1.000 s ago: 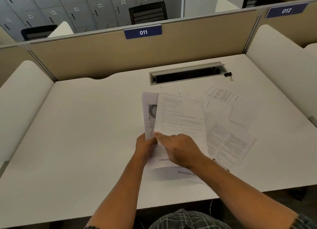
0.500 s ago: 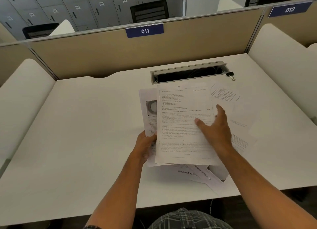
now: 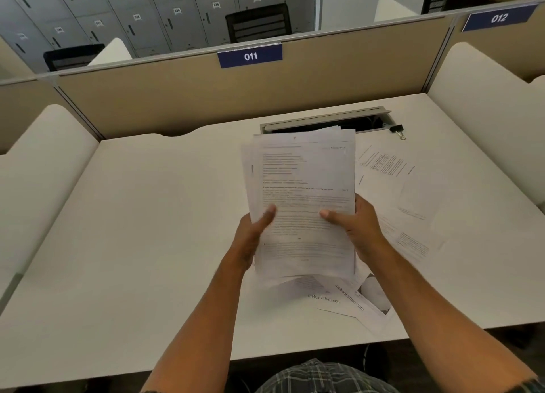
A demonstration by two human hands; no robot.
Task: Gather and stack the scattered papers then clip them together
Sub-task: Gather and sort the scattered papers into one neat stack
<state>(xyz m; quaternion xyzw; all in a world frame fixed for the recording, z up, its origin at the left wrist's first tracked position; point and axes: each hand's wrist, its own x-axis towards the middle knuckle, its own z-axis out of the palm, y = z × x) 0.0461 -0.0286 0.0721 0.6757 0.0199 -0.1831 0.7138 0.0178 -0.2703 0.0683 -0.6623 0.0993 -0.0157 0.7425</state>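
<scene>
Now both hands up: left hand (image 3: 250, 233) and right hand (image 3: 358, 224) grip paper stack (image 3: 303, 198) by side edges, above desk (image 3: 147, 230). Loose sheets (image 3: 395, 192) lie right; binder clip (image 3: 396, 129) far right.

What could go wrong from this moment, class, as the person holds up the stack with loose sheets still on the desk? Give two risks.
1. The stack is held only by its side edges, left hand and right hand; its sheets look unevenly aligned, so some might slip out.
2. Loose sheets lie to the right and others overhang the desk's near edge; those may fall. The binder clip lies far off.
</scene>
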